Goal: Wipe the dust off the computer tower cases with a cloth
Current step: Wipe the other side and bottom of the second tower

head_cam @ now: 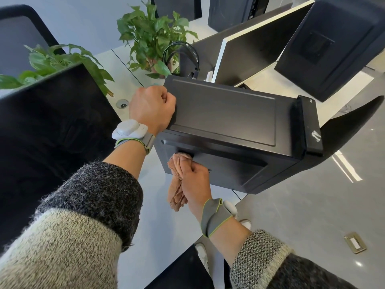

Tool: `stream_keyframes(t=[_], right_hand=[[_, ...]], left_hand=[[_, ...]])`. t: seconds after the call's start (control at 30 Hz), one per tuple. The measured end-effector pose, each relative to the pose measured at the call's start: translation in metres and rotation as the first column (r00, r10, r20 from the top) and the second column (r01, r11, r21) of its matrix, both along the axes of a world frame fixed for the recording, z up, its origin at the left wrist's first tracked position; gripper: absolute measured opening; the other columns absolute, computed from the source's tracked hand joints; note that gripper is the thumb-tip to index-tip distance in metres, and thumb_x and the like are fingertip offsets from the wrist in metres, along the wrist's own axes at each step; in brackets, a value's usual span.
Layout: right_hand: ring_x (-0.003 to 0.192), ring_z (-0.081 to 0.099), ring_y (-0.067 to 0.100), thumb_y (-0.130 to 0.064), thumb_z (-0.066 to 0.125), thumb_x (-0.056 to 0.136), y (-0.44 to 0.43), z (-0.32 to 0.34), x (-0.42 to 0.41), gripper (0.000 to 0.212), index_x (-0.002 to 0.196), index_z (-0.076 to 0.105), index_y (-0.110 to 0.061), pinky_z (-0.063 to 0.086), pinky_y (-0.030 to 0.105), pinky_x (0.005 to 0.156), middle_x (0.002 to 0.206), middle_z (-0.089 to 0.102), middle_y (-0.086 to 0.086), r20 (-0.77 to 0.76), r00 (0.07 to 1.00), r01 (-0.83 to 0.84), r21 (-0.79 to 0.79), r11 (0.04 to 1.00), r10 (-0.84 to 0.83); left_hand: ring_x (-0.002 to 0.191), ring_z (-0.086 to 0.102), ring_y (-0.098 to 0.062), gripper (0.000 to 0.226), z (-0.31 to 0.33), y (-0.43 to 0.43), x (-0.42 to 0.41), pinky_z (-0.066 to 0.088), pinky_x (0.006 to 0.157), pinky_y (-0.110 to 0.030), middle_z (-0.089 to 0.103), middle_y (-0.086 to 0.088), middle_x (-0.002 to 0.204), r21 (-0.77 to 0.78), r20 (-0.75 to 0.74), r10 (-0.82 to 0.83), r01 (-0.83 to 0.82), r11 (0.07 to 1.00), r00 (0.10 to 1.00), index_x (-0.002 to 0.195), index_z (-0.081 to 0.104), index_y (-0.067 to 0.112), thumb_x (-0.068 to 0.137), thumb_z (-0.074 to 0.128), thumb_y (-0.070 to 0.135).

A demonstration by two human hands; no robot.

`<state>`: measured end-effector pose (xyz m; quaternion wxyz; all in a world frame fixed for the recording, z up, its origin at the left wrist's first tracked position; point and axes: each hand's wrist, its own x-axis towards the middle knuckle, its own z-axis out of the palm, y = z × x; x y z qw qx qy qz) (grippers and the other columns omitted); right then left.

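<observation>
Firmly, the right grip (194,180) clenches a cloth (176,192) against the tower (223,115) just ahead. The left grip (152,109) curls round the tower's top edge.

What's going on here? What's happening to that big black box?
A person is dusting a computer tower that stands on the desk. The left hand grips the tower's top corner, seemingly to steady it. The right hand holds a pinkish cloth bunched up and pressed against the tower's side panel. Leafy plants and a monitor sit behind it.
</observation>
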<state>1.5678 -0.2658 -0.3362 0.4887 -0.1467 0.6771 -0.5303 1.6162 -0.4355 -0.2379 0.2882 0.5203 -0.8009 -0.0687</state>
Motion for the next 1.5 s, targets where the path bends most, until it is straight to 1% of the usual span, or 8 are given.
stream_keyframes(t=[0.17,0.27,0.37,0.47,0.77,1.07,1.2,1.5], right_hand=[[0.087,0.074,0.022,-0.023,0.059,0.109,-0.003,-0.016,0.002,0.043,0.072,0.079,-0.014,0.06,0.038,0.085,0.081,0.078,-0.002,0.159,0.984,0.065,0.092,0.994,-0.079],[0.088,0.076,0.029,-0.028,0.059,0.109,-0.001,-0.008,0.001,0.043,0.095,0.073,0.01,0.049,0.064,0.106,0.093,0.079,0.007,0.204,0.977,0.053,0.055,0.997,-0.063],[0.068,0.07,0.027,-0.039,0.058,0.108,0.002,-0.003,-0.005,0.045,0.096,0.073,0.003,0.063,0.044,0.067,0.085,0.076,0.022,0.122,0.992,0.009,0.01,1.0,-0.01],[0.045,0.055,0.016,-0.038,0.056,0.11,0.007,-0.01,-0.008,0.045,0.084,0.072,-0.005,0.036,0.018,0.04,0.072,0.064,0.01,0.05,0.998,-0.029,0.086,0.996,0.025],[0.044,0.058,0.011,-0.034,0.054,0.111,0.011,0.0,-0.011,0.041,0.09,0.075,-0.006,0.04,0.018,0.04,0.062,0.068,-0.001,-0.029,0.998,-0.051,-0.032,0.998,0.05],[0.088,0.075,0.014,-0.031,0.05,0.112,0.011,-0.009,-0.01,0.042,0.098,0.077,-0.002,0.059,0.028,0.08,0.094,0.08,0.007,0.008,1.0,-0.022,-0.003,1.0,0.022],[0.065,0.071,0.007,-0.033,0.049,0.112,0.015,-0.011,-0.018,0.039,0.097,0.078,-0.012,0.052,0.018,0.054,0.077,0.076,-0.007,-0.03,0.999,-0.037,-0.018,0.999,0.037],[0.068,0.069,0.004,-0.033,0.048,0.113,0.02,-0.011,-0.018,0.038,0.095,0.078,-0.017,0.048,0.017,0.053,0.076,0.076,-0.01,0.0,1.0,0.022,-0.056,0.998,-0.022]], left_hand=[[0.057,0.03,-0.026,0.037,-0.001,0.0,0.001,0.02,0.047,-0.031,0.028,-0.003,0.054,-0.01,-0.012,-0.001,0.001,1.0,1.0,0.059,0.034,0.012,0.089,0.049,0.027],[0.056,0.031,-0.026,0.037,-0.004,-0.002,0.0,0.022,0.047,-0.031,0.028,-0.002,0.054,-0.006,-0.011,-0.011,0.011,1.0,1.0,0.059,0.033,0.012,0.089,0.049,0.027],[0.056,0.03,-0.026,0.036,-0.005,-0.003,0.0,0.024,0.048,-0.032,0.029,-0.003,0.055,0.0,-0.013,-0.01,0.01,1.0,1.0,0.059,0.035,0.012,0.089,0.048,0.028],[0.056,0.033,-0.028,0.037,-0.005,-0.003,0.001,0.025,0.049,-0.033,0.03,-0.003,0.054,-0.003,-0.02,-0.005,0.005,1.0,1.0,0.059,0.035,0.011,0.088,0.048,0.029],[0.056,0.029,-0.027,0.039,-0.004,-0.003,0.001,0.02,0.046,-0.032,0.027,-0.002,0.053,0.006,-0.016,-0.01,0.01,1.0,1.0,0.058,0.032,0.011,0.089,0.05,0.028],[0.055,0.031,-0.026,0.038,-0.004,0.0,0.0,0.022,0.047,-0.033,0.03,-0.003,0.054,0.004,-0.006,0.0,0.0,1.0,1.0,0.059,0.035,0.012,0.09,0.048,0.029],[0.053,0.027,-0.023,0.04,-0.002,0.001,0.001,0.019,0.046,-0.03,0.028,0.0,0.053,-0.016,-0.021,-0.006,0.006,1.0,1.0,0.058,0.032,0.014,0.091,0.049,0.028],[0.055,0.035,-0.026,0.04,-0.002,0.005,0.0,0.019,0.046,-0.029,0.035,-0.003,0.054,-0.018,-0.002,0.037,-0.037,0.999,0.999,0.058,0.037,0.013,0.093,0.05,0.027]])
